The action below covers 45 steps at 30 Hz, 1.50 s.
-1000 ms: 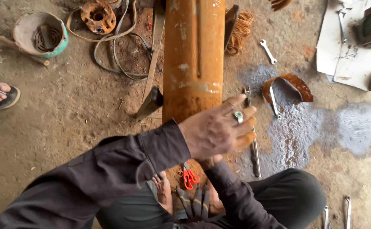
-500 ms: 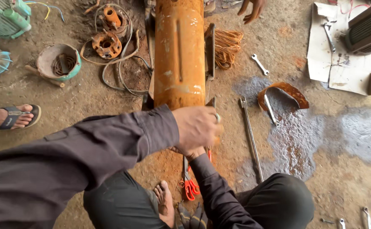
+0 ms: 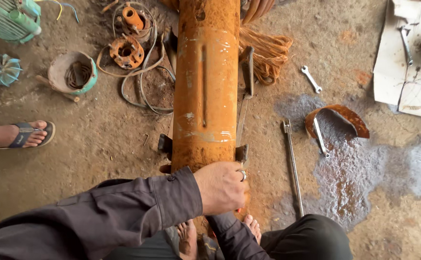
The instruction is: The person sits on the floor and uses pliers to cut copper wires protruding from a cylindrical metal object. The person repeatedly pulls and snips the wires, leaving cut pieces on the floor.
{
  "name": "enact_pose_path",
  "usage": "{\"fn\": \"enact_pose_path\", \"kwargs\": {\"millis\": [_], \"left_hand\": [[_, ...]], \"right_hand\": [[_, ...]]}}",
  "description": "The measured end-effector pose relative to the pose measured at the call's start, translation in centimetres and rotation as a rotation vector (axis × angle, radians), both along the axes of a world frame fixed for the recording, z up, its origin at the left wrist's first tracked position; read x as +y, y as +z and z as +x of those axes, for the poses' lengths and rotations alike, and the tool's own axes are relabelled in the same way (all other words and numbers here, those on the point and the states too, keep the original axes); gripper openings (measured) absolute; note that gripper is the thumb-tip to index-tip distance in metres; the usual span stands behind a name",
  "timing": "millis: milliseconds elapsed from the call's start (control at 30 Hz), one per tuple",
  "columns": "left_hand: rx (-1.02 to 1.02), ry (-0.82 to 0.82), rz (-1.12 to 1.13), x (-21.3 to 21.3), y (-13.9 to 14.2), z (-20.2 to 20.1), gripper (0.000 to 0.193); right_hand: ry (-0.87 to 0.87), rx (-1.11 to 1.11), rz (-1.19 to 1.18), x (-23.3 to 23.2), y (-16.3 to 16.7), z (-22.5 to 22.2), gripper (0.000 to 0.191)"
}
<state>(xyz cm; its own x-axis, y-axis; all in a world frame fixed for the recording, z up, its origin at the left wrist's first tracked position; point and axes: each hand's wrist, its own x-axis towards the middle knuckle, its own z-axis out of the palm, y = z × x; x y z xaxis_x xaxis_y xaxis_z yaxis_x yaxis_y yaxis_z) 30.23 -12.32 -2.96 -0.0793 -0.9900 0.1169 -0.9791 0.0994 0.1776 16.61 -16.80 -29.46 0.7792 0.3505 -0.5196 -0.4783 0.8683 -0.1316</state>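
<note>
Gripping the near end of the rusty orange cylinder (image 3: 205, 86) lying on the dirt floor (image 3: 90, 159): left hand (image 3: 221, 188) clenched over it; right hand hidden beneath, grasp indeterminable. Best braced squarely, possibly with both feet.

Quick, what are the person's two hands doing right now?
Left hand: curled, resting on the near end of the rusty orange cylinder.
Right hand: hidden under the left; only its sleeve shows, so cannot tell.

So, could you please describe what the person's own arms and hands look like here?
Both arms wear long, dark grey-purple shirt sleeves. The left sleeve has a buttoned cuff with a small button near the wrist. The left hand is bare except for a silver-coloured ring on one finger. The right sleeve shows, but its hand is hidden.
</note>
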Motion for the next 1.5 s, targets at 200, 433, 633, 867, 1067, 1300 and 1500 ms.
{"fn": "enact_pose_path", "kwargs": {"millis": [200, 433, 633, 867, 1067, 1300, 1500], "left_hand": [[0.024, -0.009, -0.057, 0.2, -0.4, -0.1, 0.015], [0.045, 0.016, -0.046, 0.6, -0.9, -0.4, 0.023], [0.081, 0.004, -0.012, 0.5, -1.6, -0.4, 0.028], [0.019, -0.044, 0.075, -0.1, -2.0, -0.3, 0.035], [-0.123, -0.05, 0.134, -0.9, -3.0, -0.1, 0.03], [-0.14, 0.0, -0.034, -0.2, -2.5, 0.1, 0.016], [-0.14, -0.004, -0.003, -0.2, -2.4, 0.1, 0.016]], "right_hand": [[0.006, -0.024, -0.045, -0.9, 0.2, 0.4, 0.056], [0.006, -0.021, -0.115, -1.9, 1.4, 0.3, 0.056], [-0.009, 0.012, -0.146, -2.2, 1.3, -0.5, 0.056], [-0.01, -0.039, -0.163, -2.6, 1.6, 0.6, 0.056], [-0.018, -0.086, -0.148, -2.1, 1.3, 3.1, 0.057], [-0.016, -0.132, -0.148, -1.6, 1.2, 4.8, 0.057], [-0.015, -0.148, -0.142, -1.4, 1.5, 5.5, 0.057]]}}
